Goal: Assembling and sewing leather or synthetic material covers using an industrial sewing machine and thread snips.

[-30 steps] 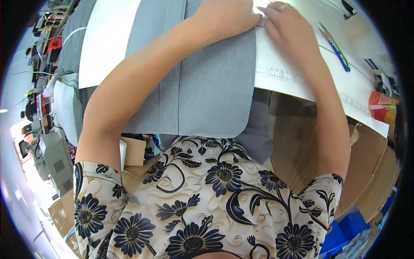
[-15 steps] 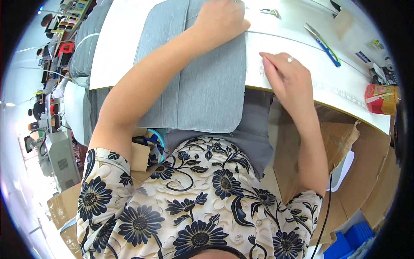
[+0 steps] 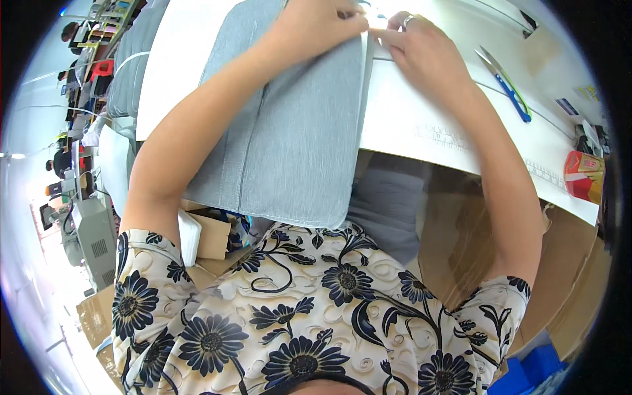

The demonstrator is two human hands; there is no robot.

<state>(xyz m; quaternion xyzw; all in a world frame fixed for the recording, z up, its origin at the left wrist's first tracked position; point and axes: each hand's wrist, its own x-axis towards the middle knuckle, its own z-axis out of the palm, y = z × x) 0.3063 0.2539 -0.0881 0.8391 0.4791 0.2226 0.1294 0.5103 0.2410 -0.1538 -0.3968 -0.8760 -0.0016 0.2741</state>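
Grey cloth panel [image 3: 296, 145], seamed, spread out

The white surface [image 3: 421, 99] carries ruler marks [image 3: 438, 136] along its near edge. A grey cloth [image 3: 296, 131] lies on it and hangs over that edge. To the right lie scissors [image 3: 515, 102] with blue-and-green handles, and a red packet [image 3: 583, 175] sits near the right end.
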